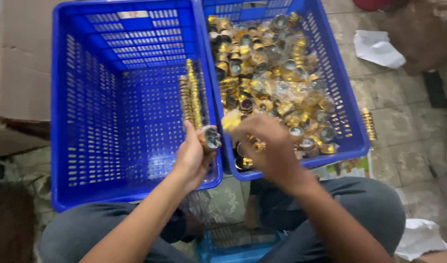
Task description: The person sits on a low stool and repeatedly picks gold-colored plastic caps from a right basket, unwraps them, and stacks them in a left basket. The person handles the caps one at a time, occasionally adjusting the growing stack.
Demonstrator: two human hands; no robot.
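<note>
Blue crates (pixel 131 122), stone-tiled floor (pixel 399 126), cardboard (pixel 24 63)

You're sitting on the worn tile floor (pixel 403 141) of a small packing workshop: two blue plastic crates (pixel 111 190), one heaped with gold caps (pixel 267 73), cardboard box (pixel 24 58) at upper left.

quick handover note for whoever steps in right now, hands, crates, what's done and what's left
Left hand: holds a short stack of gold caps over the left crate's rim.
Right hand: reaching into the right blue crate, fingers among the loose caps.
Done: two long rows of stacked caps stand against the right wall of the left blue crate.
Left: the right crate is nearly full of loose caps; most of the left crate is bare.
</note>
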